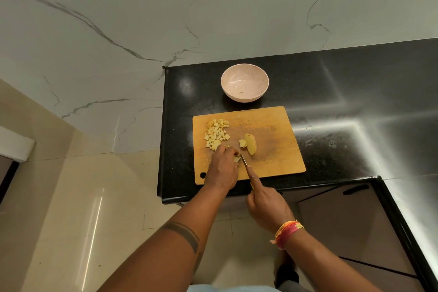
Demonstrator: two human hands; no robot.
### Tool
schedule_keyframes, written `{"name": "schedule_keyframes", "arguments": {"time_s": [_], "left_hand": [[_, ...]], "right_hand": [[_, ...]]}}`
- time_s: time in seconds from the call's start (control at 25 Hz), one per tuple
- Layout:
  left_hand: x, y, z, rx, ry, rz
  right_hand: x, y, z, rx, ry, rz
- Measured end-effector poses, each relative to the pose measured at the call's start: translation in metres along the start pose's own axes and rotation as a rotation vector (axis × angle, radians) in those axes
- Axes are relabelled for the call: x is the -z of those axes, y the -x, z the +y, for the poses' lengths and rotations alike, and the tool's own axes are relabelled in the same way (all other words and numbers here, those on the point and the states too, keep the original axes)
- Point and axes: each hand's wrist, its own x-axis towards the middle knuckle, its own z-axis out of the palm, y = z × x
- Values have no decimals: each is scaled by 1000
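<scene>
While our left hand (222, 168) curls over a potato piece (237, 159), pinning it near the cutting board's (272, 125) front edge, our right hand (267, 208) grips the knife (244, 161), forefinger extended along the top for control. Heaped left, clear of the blade: diced cubes (216, 134). Uncut wedges (250, 144) wait alongside; bowl (244, 83) behind, likely for the dice.

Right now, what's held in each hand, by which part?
Right hand grips the knife by its handle, forefinger along the spine. Left hand holds a potato piece from above, fingers curled.
</scene>
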Motion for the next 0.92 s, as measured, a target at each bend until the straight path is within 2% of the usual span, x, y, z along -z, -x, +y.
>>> {"name": "schedule_keyframes", "arguments": {"time_s": [0.92], "left_hand": [[8,-6,-8,33,0,4]], "right_hand": [[-4,-6,-20,10,-7,15]]}}
